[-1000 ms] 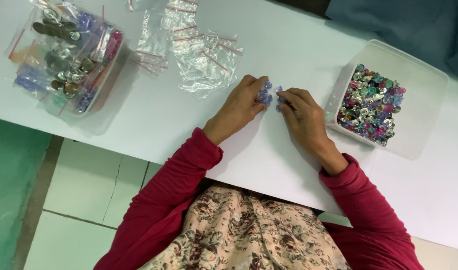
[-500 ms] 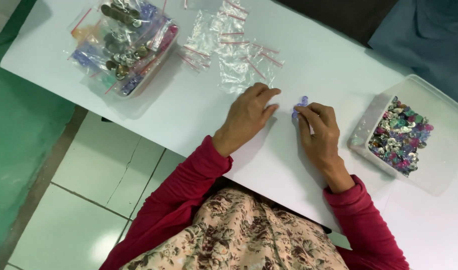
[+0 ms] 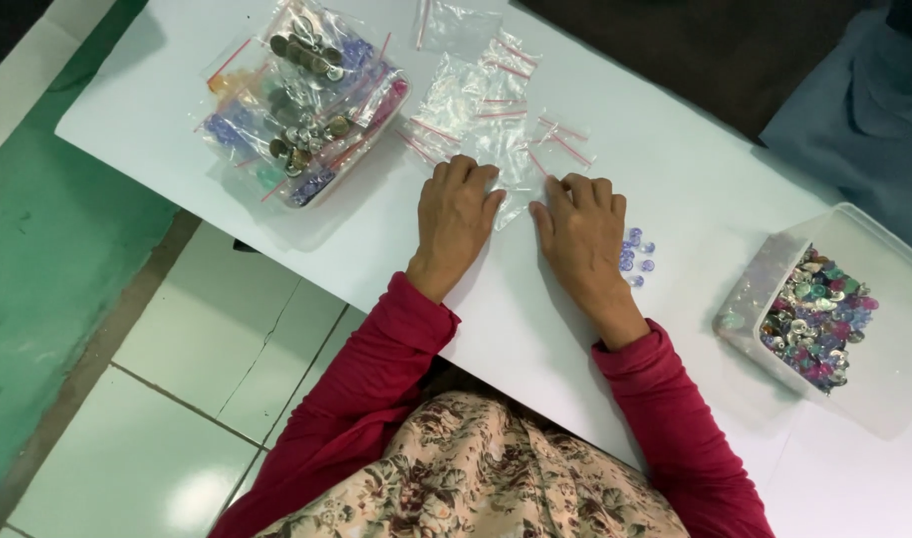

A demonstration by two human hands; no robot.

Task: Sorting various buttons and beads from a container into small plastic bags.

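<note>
We note both hands lying palm down on the white table [image 3: 615, 149]. The left hand [image 3: 458, 214] rests flat with its fingers spread loosely, the fingertips touching the near edge of a loose pile of small clear zip bags [image 3: 496, 120] with red seal strips. The right hand [image 3: 581, 231] lies beside it, likewise flat and released, its fingertips at the same pile; we see nothing grasped in either hand, though the palms hide what may lie under them.

Just beside the right hand, on its outer side, we record a small cluster of pale blue-violet beads [image 3: 635, 254] lying loose on the table, close to the hand but not held.

Farther left stands a clear tray [image 3: 306, 105] heaped with filled bags of metal and coloured pieces. Well apart on the right stands a clear plastic box [image 3: 874, 249] holding mixed coloured beads. The person wears red sleeves [image 3: 376, 369] and a floral garment. Green and white floor tiles [image 3: 97, 299] show below the table edge.
</note>
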